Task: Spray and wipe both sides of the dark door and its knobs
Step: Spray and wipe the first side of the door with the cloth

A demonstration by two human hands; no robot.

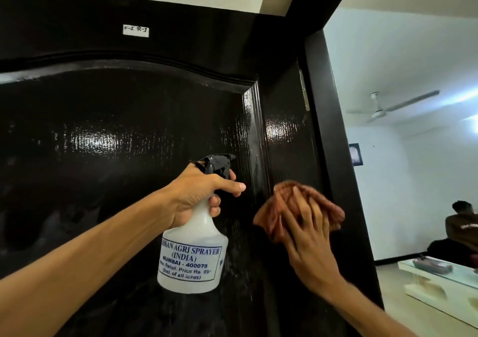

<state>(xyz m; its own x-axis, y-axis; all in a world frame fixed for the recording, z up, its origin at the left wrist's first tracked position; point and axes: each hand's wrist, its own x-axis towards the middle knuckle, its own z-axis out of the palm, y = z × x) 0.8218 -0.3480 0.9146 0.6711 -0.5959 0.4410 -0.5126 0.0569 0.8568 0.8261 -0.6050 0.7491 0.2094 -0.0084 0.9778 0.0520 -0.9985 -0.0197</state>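
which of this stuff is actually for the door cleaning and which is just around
For the job: dark door, spray bottle gripped by the left hand, brown cloth under the right hand.
Just around: ceiling fan, wall picture, low white table, seated person, white label above the door.

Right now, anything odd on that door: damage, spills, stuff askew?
Nothing looks damaged or askew. Wet streaks run down the dark door beside the nozzle of the spray bottle. A small white label is stuck high on it. The pale smear on the arched moulding at left could be dust or glare.
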